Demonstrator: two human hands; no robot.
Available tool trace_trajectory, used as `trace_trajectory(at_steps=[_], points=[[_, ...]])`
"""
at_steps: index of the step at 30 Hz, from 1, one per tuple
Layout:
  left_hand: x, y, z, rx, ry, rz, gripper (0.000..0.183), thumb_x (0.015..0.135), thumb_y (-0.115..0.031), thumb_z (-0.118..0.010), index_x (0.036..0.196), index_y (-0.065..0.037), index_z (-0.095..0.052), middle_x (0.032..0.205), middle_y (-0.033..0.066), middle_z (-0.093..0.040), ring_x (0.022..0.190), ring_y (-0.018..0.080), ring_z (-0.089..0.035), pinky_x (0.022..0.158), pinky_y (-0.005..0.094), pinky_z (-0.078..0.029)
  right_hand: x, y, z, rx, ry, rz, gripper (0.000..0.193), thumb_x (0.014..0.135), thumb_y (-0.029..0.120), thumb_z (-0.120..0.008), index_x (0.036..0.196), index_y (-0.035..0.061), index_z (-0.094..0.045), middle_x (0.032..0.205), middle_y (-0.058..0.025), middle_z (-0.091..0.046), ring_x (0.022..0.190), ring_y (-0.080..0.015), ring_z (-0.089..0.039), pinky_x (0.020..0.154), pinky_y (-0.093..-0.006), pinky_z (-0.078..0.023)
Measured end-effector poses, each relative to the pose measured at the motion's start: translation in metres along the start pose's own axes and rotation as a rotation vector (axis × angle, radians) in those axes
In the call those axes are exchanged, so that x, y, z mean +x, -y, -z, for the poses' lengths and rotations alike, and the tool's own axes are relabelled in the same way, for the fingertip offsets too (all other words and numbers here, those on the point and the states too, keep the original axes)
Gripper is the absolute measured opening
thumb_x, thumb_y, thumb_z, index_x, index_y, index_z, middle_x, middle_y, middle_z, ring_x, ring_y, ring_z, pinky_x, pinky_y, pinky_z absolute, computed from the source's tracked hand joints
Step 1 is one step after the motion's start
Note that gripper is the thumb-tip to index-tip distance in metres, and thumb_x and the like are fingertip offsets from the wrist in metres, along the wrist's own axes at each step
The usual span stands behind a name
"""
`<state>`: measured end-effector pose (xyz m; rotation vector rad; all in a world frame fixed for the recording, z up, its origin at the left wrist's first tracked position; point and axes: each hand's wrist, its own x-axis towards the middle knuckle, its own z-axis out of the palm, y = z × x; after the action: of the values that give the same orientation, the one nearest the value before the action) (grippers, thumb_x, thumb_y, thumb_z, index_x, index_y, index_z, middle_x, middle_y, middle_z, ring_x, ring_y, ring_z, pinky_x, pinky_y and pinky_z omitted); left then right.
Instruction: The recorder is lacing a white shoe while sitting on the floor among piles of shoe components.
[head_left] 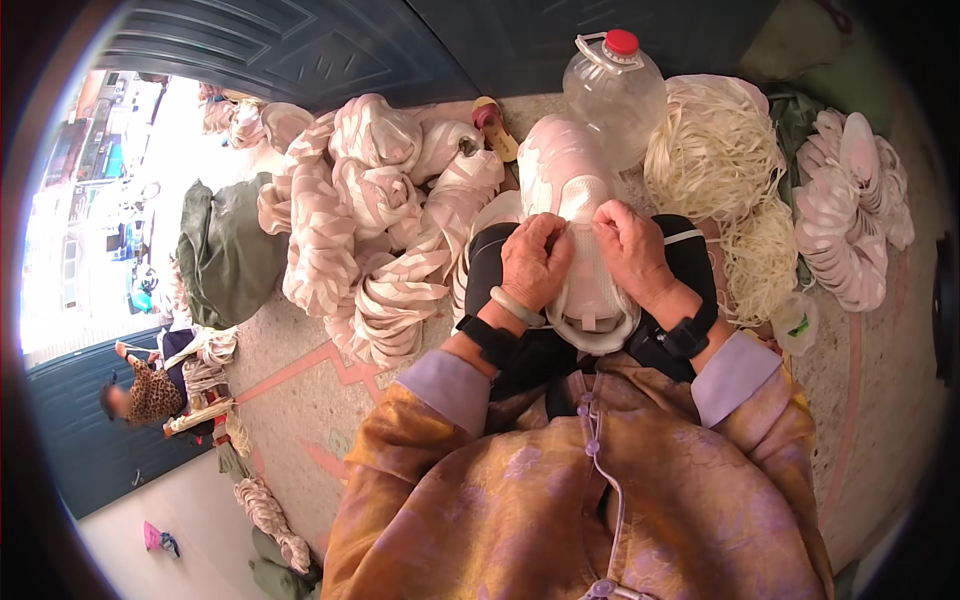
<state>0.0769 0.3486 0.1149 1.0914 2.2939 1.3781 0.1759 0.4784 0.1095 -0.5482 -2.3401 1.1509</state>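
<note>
A white and pale pink sneaker upper lies across my lap, toe pointing away and heel opening toward me. My left hand rests at the left side of its lacing area, fingers curled and pinched together. On the opposite side, my right hand is closed in a similar pinch. What lies between the fingertips of either hand is too small to make out. A short white strip, perhaps a lace, crosses my dark right knee. Another pale upper shows partly behind my left hand.
Stacked, nested uppers are heaped at left beside a green sack. Beyond my knees are a clear jug and a sandal. Bundled whitish laces and more uppers lie right. A person is far left.
</note>
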Motion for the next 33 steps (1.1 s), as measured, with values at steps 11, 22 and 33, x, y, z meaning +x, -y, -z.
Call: trace_trajectory(at_steps=[11,22,33], points=[[0.000,-0.004,0.007,-0.062,0.082,0.084,0.016,0.077,-0.013,-0.065,0.087,-0.004,-0.057,0.074,0.0081,-0.058,0.065,0.0208,-0.059,0.063,0.0313,-0.049,-0.009,0.006,0.007,0.029,-0.021,-0.047,0.005,0.079,0.004,-0.056,0.083,0.0057,-0.054,0.076,-0.0134,-0.059,0.069,-0.0374,-0.059,0.060,-0.0416,-0.047],[0.001,0.004,0.000,-0.021,0.056,-0.006,0.016,0.078,-0.012,-0.066,0.089,-0.005,-0.057,0.072,0.0022,-0.054,0.060,0.0113,-0.051,0.058,0.0258,-0.045,0.001,0.009,0.003,0.036,-0.001,0.013,0.004,0.078,0.003,-0.057,0.077,0.0030,-0.054,0.072,-0.0157,-0.061,0.069,-0.0375,-0.060,0.060,-0.0424,-0.047],[-0.004,-0.004,0.002,-0.077,-0.007,0.016,0.024,0.075,-0.011,-0.070,0.096,-0.005,-0.060,0.080,0.0027,-0.058,0.062,0.0117,-0.052,0.058,0.0258,-0.045,-0.005,0.013,0.006,0.099,-0.008,-0.220,0.007,0.081,0.011,-0.059,0.079,0.0040,-0.058,0.070,-0.0141,-0.062,0.068,-0.0336,-0.062,0.060,-0.0404,-0.047]])
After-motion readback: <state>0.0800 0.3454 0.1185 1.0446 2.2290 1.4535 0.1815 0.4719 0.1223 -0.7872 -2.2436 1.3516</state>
